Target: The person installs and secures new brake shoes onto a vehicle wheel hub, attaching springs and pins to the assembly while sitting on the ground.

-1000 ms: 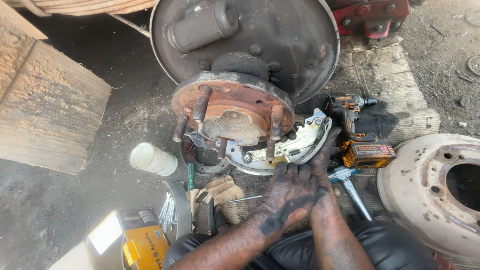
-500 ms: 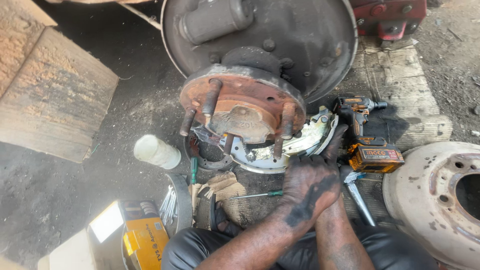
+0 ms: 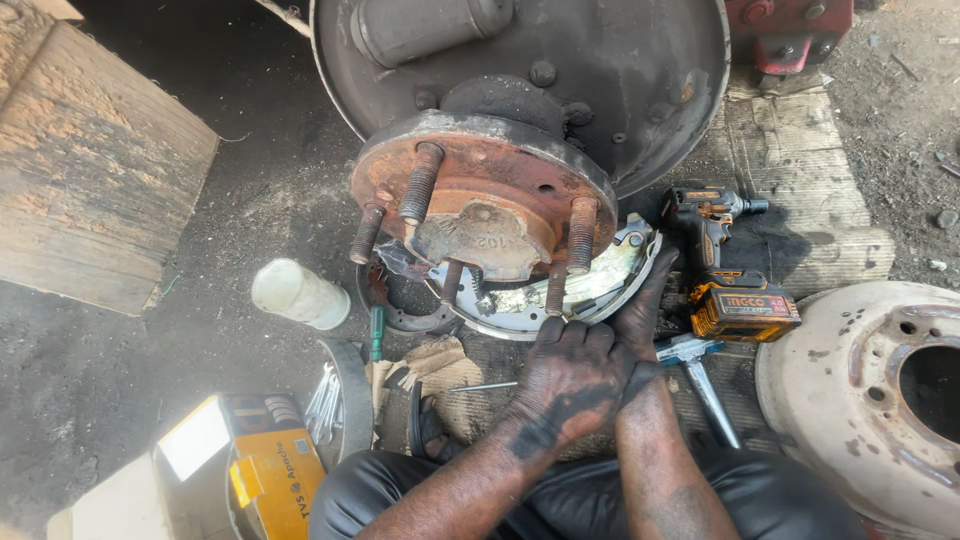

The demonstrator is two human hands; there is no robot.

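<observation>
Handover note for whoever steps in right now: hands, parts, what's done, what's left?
Left hand: grease-blackened, laid flat over the right wrist, fingertips at the lower edge of the curved silver brake shoe. No grip on anything.
Right hand: fingers pressed against the shoe's right end, under the rusty studded wheel hub.
Parts: rusty brake drum is off, lying on the ground at right. Orange and black cordless impact wrench lies beside the right hand; white plastic bottle to the left.
Done: drum removed.
Left: shoe looks not yet seated; drum still to go back.

Yellow-black rectangular carton (image 3: 268, 470) at lower left
</observation>
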